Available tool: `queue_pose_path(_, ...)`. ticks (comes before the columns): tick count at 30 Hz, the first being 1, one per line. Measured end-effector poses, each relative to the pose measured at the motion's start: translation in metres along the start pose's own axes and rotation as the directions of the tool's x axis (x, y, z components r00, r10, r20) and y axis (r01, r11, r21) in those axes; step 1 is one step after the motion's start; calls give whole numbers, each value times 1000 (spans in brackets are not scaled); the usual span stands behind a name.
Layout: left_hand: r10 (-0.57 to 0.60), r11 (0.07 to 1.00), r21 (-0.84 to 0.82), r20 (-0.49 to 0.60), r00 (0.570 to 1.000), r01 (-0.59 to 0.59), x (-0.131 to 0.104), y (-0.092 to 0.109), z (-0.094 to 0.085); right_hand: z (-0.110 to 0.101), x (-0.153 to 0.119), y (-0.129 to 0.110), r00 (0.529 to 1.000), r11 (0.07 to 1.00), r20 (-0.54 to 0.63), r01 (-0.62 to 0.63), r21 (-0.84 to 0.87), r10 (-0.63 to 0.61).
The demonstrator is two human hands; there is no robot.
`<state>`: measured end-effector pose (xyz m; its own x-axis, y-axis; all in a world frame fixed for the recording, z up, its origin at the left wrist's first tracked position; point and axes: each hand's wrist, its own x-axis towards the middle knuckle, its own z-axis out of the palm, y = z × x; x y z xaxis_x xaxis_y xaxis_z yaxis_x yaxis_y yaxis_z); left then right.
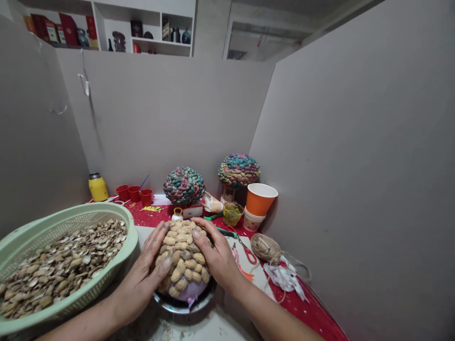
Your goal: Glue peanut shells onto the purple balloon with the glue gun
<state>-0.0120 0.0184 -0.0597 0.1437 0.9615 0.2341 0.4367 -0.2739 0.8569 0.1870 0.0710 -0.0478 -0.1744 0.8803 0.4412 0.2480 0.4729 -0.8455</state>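
Over the metal bowl (pixel 179 309), your left hand (pixel 148 262) and right hand (pixel 219 255), spread, cup the peanut-covered balloon (pixel 184 259), apparently a pressing step; the next move likely calls for even pressure.

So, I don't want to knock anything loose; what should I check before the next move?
1. Left hand and right hand both touching the peanut-covered balloon: ok.
2. Metal bowl beneath the balloon: ok.
3. Peanuts covering the surface around the knot: not ok, bare purple shows.
4. Peanuts firmly stuck: cannot tell.
5. Green basket apart from the balloon: ok, at the left.
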Motion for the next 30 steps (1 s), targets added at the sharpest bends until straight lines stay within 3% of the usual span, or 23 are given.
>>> queue_pose_path(10,44,998,48,7,999,-44,5,-1,4,1,2,0,999,999,-26,-29,17,30)
queue_pose_path(15,-2,999,-49,-8,1000,2,12,2,3,1,3,-2,995,995,-51,-82,51,85)
queue_pose_path(20,-31,972,-235,-106,994,5,18,-3,2,-1,8,2,979,974,-82,-172,149,186)
queue_pose_path(25,-31,933,-359,-147,989,-24,17,1,1,-3,15,12,961,930,-39,-254,264,273)
queue_pose_path(30,-100,924,-379,-131,986,44,15,7,4,-6,18,14,970,947,19,-242,211,243)
